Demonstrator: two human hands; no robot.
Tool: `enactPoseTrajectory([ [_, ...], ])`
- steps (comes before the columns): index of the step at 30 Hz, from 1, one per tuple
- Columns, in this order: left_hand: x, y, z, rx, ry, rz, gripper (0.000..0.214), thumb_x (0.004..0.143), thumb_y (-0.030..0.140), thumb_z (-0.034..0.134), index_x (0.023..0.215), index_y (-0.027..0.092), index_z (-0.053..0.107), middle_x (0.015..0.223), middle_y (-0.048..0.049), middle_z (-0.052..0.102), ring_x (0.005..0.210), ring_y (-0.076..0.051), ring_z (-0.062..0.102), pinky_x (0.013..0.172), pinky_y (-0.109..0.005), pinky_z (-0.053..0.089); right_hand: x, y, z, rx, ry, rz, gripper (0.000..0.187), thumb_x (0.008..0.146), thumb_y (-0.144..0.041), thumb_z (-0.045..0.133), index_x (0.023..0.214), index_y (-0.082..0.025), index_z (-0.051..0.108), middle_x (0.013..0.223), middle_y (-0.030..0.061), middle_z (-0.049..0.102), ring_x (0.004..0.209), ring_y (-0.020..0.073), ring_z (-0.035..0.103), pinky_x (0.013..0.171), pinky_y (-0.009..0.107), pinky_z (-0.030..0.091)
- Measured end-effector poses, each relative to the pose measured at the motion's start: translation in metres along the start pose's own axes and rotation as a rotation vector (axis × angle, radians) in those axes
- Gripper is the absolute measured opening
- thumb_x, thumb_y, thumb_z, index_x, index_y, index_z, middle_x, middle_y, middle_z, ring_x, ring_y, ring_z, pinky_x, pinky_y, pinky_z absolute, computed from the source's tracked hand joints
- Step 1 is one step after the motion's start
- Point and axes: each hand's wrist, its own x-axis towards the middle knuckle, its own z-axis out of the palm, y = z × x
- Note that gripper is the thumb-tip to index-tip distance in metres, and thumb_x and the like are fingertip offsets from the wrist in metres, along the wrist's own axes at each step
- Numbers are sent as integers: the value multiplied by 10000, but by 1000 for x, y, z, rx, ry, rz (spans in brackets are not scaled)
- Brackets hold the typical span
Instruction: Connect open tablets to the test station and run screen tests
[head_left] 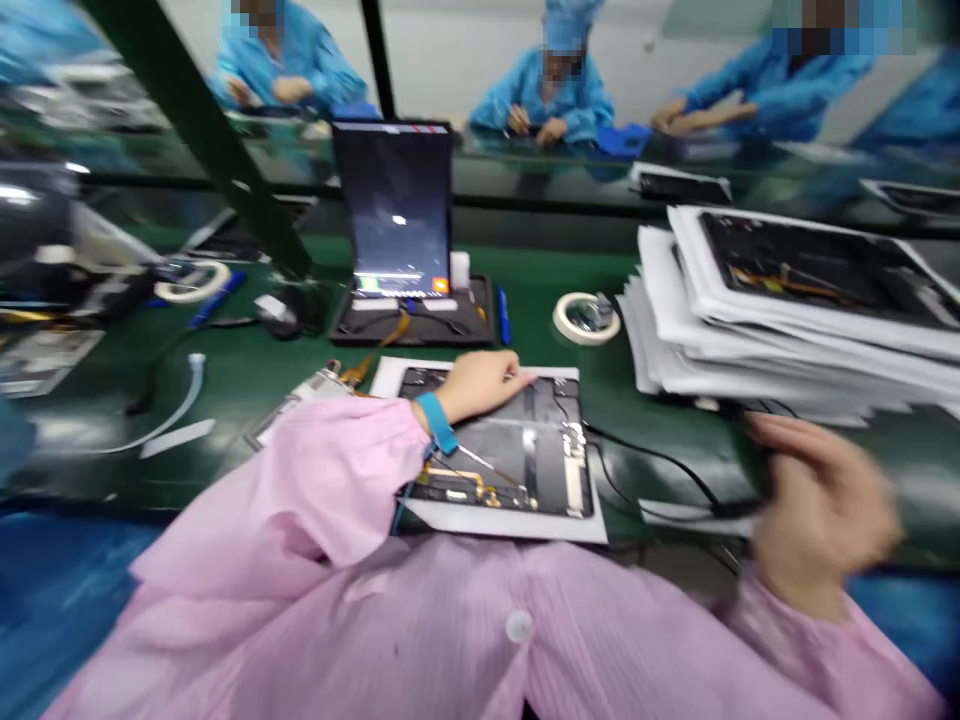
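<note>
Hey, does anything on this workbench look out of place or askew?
Yes, the pile of white sheets and dark panels at the right of the bench looks askew. Its layers are fanned out and overhang one another unevenly instead of lying squared up, so the pile looks loose.

You are reading nothing legible here. The upright tablet screen (394, 210) is showing a row of tiny marks and an orange icon along its lower edge, but they are blurring past reading, and the open tablet (525, 450) on the tabletop (225, 370) is showing only indistinct small markings.
</note>
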Motion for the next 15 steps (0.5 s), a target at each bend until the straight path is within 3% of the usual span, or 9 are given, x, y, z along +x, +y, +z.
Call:
enactPoseTrajectory([
  [4, 3, -4, 1, 1, -37, -10, 442, 898, 581, 416, 806, 206, 630, 776, -25, 678, 716, -199, 600, 570, -264, 313, -6, -20, 32, 209, -842, 110, 346, 937, -484, 438, 803, -199, 581, 649, 13, 563, 583, 148, 531, 521, 257, 398],
  [7, 3, -5, 1, 9, -54, 3, 479, 906, 598, 379, 772, 202, 613, 754, -25, 663, 687, -191, 583, 555, -266, 283, -2, -23, 55, 416, -1096, 275, 415, 901, -560, 445, 701, -197, 472, 520, -45, 432, 448, 92, 380, 430, 212, 284],
  [10, 1, -4, 1, 17, -52, 11, 483, 911, 595, 366, 770, 202, 609, 757, -22, 663, 674, -185, 574, 554, -268, 271, 4, -12, 60, 652, -1284, 472, 446, 839, -614, 521, 707, -191, 475, 436, -95, 302, 375, 57, 221, 370, 188, 158],
  [12, 0, -3, 0, 21, -63, 5, 478, 912, 588, 364, 784, 202, 614, 751, -23, 662, 672, -186, 574, 553, -268, 268, 9, 1, 52, 718, -1293, 581, 427, 830, -582, 569, 704, -181, 496, 407, -107, 263, 352, 43, 163, 353, 182, 106],
  [13, 0, -2, 0, 21, -70, -1, 475, 912, 584, 363, 790, 202, 617, 747, -23, 661, 673, -187, 576, 552, -268, 267, 11, 7, 44, 736, -1206, 632, 411, 839, -556, 579, 696, -179, 499, 395, -109, 250, 341, 38, 147, 345, 181, 91],
  [15, 0, 0, 0, 24, -81, -14, 467, 910, 577, 368, 791, 204, 623, 737, -22, 657, 679, -191, 580, 551, -270, 268, 16, 16, 28, 778, -901, 693, 353, 864, -498, 585, 729, -177, 528, 381, -112, 229, 321, 37, 145, 331, 180, 89],
])
